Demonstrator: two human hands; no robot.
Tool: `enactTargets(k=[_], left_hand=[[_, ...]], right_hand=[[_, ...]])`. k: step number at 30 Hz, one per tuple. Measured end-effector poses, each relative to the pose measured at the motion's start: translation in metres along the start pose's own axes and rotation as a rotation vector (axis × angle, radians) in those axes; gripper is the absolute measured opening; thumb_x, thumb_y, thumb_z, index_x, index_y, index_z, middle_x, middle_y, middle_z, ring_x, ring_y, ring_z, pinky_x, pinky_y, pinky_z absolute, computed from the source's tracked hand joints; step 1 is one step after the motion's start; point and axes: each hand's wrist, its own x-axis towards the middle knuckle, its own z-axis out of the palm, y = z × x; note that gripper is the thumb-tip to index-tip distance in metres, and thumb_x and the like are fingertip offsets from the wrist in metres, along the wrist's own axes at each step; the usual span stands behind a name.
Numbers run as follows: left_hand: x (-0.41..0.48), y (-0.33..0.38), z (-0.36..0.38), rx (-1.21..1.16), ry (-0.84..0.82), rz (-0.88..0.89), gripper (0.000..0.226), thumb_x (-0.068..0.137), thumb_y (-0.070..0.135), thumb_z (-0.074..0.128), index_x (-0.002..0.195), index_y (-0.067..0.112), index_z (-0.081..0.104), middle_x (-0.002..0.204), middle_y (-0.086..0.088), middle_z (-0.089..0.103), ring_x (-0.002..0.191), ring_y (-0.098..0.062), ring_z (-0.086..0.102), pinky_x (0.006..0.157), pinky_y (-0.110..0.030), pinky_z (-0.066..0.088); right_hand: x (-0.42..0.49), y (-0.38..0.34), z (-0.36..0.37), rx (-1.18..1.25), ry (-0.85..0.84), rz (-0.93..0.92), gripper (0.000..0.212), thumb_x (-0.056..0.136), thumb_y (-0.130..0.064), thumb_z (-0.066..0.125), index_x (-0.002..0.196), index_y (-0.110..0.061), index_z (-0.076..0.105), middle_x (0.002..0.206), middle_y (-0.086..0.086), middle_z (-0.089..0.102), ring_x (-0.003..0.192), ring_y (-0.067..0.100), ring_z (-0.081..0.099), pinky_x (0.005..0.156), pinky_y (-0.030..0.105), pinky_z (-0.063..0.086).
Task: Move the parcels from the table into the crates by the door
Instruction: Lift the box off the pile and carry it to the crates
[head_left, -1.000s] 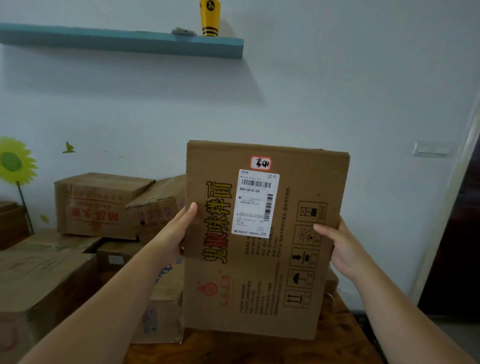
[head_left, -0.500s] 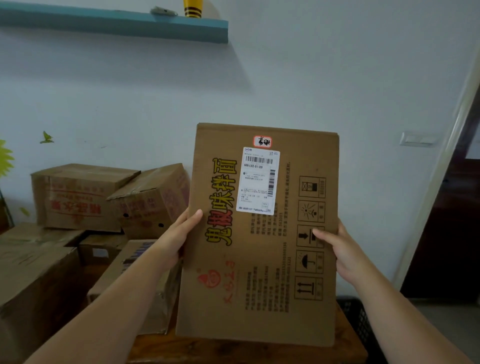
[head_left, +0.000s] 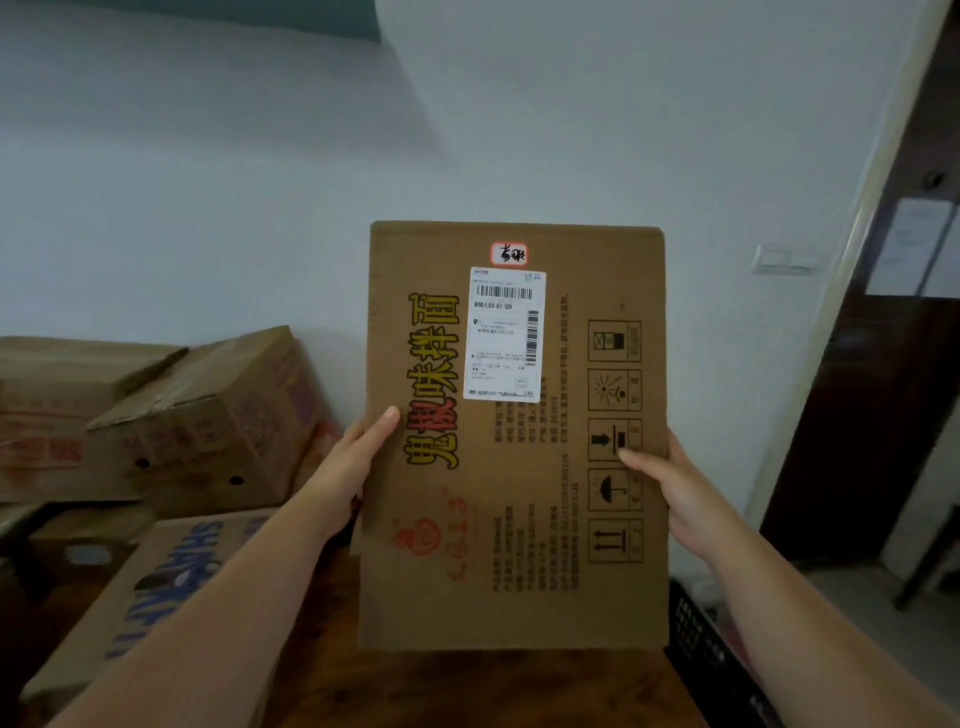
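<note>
I hold a flat brown cardboard parcel (head_left: 519, 519) upright in front of me, above the wooden table (head_left: 467, 686). It bears a white shipping label, yellow characters and handling symbols. My left hand (head_left: 348, 467) grips its left edge, thumb on the front. My right hand (head_left: 675, 493) grips its right edge, thumb on the front. A black plastic crate (head_left: 711, 654) shows low at the right, beside the table, partly hidden by my right forearm.
More cardboard boxes stand on the left: a dented brown one (head_left: 208, 426) against the wall and one with blue lettering (head_left: 156, 597) nearer me. A dark wooden door (head_left: 883, 389) and its pale frame are at the right. A light switch (head_left: 784, 259) is on the wall.
The view has swung to the right: the boxes and shelf slid left, the doorway and the black crate came further into sight. Both hands keep the same hold on the parcel.
</note>
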Motion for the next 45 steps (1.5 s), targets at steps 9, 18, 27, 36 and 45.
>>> enactTargets(k=[9,18,27,36,45], left_hand=[[0.037,-0.006,0.097,0.103,-0.111,-0.076,0.098,0.036,0.086,0.066,0.122,0.04,0.055,0.104,0.006,0.072,0.098,-0.02,0.067,0.088,-0.046,0.051],[0.032,-0.065,0.287,0.077,-0.157,-0.066,0.096,0.036,0.086,0.065,0.123,0.051,0.047,0.112,0.011,0.065,0.104,-0.019,0.061,0.093,-0.046,0.045],[0.032,-0.109,0.442,0.06,-0.162,-0.118,0.091,0.042,0.08,0.066,0.121,0.038,0.054,0.113,0.003,0.068,0.105,-0.023,0.062,0.097,-0.049,0.045],[0.077,-0.163,0.539,0.081,-0.215,-0.159,0.074,0.047,0.078,0.067,0.112,0.044,0.053,0.106,0.008,0.07,0.102,-0.021,0.063,0.087,-0.047,0.05],[0.185,-0.211,0.614,0.057,-0.23,-0.222,0.071,0.055,0.072,0.064,0.119,0.042,0.054,0.107,0.01,0.069,0.104,-0.018,0.062,0.089,-0.045,0.049]], right_hand=[[0.015,0.005,-0.094,-0.005,0.228,-0.031,0.088,0.06,-0.033,0.077,0.136,-0.019,0.035,0.114,0.009,0.062,0.098,0.026,0.065,0.082,0.045,0.053],[0.01,-0.009,-0.288,-0.076,0.249,-0.002,0.052,0.062,-0.04,0.076,0.106,-0.03,0.052,0.109,0.007,0.069,0.097,0.028,0.068,0.086,0.054,0.053],[-0.002,-0.009,-0.446,-0.059,0.293,0.046,0.053,0.066,-0.034,0.076,0.111,-0.026,0.051,0.103,0.005,0.072,0.087,0.02,0.072,0.063,0.037,0.058],[0.019,0.017,-0.543,-0.166,0.377,0.074,0.046,0.087,-0.027,0.064,0.128,-0.019,0.045,0.11,0.003,0.069,0.093,0.018,0.07,0.072,0.036,0.057],[0.121,0.046,-0.61,-0.303,0.43,0.123,0.047,0.092,-0.031,0.057,0.135,-0.02,0.041,0.115,0.003,0.066,0.103,0.02,0.065,0.09,0.047,0.052]])
